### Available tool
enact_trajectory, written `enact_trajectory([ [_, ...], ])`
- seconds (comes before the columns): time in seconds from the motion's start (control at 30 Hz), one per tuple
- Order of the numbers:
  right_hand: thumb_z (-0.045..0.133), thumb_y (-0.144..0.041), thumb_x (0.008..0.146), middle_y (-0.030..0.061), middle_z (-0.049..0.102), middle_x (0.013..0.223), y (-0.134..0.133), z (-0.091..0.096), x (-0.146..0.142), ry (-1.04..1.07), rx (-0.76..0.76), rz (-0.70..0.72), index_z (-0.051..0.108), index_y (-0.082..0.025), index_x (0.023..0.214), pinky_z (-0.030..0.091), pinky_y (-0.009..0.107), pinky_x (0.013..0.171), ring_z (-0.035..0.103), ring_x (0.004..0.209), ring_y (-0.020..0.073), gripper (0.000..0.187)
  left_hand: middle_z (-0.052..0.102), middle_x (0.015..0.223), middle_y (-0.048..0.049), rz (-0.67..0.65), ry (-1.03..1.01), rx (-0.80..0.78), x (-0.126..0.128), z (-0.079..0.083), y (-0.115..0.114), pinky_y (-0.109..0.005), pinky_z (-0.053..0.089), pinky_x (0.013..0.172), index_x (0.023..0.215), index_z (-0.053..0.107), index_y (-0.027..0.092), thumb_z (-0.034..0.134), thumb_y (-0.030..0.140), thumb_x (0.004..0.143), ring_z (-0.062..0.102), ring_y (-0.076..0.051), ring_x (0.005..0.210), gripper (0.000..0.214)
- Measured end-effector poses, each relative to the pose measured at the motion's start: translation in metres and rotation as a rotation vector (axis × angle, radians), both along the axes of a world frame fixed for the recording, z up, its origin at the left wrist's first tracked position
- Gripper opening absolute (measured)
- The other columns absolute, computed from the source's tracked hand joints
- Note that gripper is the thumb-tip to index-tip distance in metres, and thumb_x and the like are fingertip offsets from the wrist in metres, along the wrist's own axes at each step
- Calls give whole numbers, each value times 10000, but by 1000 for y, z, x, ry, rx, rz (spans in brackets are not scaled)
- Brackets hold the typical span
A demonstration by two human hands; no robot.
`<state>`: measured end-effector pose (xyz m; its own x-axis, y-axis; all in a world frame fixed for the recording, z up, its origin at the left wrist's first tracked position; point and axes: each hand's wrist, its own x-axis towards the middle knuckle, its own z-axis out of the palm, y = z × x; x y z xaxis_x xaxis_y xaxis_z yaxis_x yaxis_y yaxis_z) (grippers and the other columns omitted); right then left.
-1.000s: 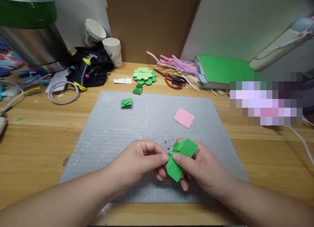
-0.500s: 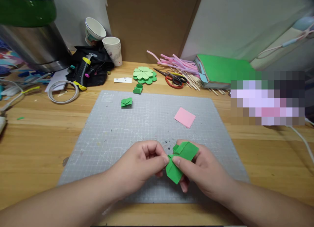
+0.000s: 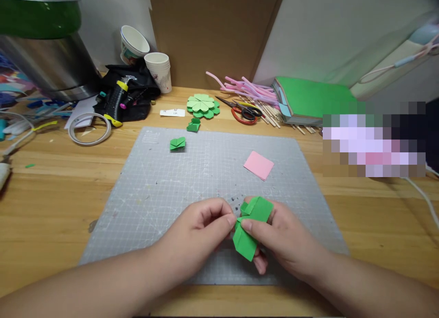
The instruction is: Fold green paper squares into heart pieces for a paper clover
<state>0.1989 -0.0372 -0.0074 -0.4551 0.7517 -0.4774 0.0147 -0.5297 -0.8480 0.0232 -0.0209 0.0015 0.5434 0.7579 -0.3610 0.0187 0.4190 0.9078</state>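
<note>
Over the front of the grey cutting mat (image 3: 164, 185), a folded green paper (image 3: 258, 210) is held between both hands. My right hand (image 3: 284, 233) is closed on it, thumb on top and fingers beneath. With thumb and forefinger, my left hand (image 3: 206, 229) pinches the paper's left corner; the fingertips hide that corner. Creases and a small raised flap show on the paper. Farther back lie a small folded green piece (image 3: 177, 144) and a second green folded piece (image 3: 193, 125). A pink paper stack (image 3: 259, 165) rests on the mat at the right.
Behind the mat are green paper flower shapes (image 3: 202, 105), scissors (image 3: 245, 114), pink pipe cleaners (image 3: 248, 90), wooden sticks (image 3: 270, 115) and a green book (image 3: 315, 98). A tape roll (image 3: 89, 129), a black-and-yellow tool (image 3: 115, 103) and paper cups (image 3: 158, 73) stand at the left.
The green paper has turned slightly in my hands, its right end shifting a little left and its lower tip a little down. Both hands keep their hold.
</note>
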Motion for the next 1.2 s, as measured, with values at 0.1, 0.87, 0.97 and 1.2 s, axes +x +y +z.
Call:
enact_trajectory([
  [0.1, 568, -375, 820, -47, 529, 425, 0, -1, 0, 27, -13, 20, 511, -165, 646, 346, 147, 369, 479, 356, 61, 279, 529, 626, 29, -34, 1, 64, 0, 0, -2, -268, 415, 675, 669, 502, 181, 514, 323, 856, 524, -127, 647, 235],
  [0.87, 639, -346, 747, -60, 512, 533, 1, 5, -7, -35, 23, -54, 482, -184, 691, 411, 182, 416, 525, 433, 80, 232, 573, 654, 17, -15, -34, 127, 3, -1, -5, -233, 428, 647, 707, 532, 184, 510, 314, 891, 536, -114, 658, 226],
  [0.97, 625, -335, 765, -51, 546, 553, 2, 5, -5, -2, 26, -51, 498, -181, 730, 424, 188, 418, 511, 422, 74, 203, 522, 594, 41, 50, -69, 0, 4, -3, -3, -203, 380, 529, 727, 548, 179, 572, 355, 854, 463, -85, 545, 219],
  [1.2, 612, -334, 778, -17, 610, 662, 4, 7, -4, 32, 36, -26, 517, -170, 745, 421, 182, 419, 512, 440, 61, 192, 645, 626, 1, 87, -244, -370, -1, -6, 3, -199, 440, 584, 772, 631, 132, 756, 302, 712, 568, -80, 569, 220],
])
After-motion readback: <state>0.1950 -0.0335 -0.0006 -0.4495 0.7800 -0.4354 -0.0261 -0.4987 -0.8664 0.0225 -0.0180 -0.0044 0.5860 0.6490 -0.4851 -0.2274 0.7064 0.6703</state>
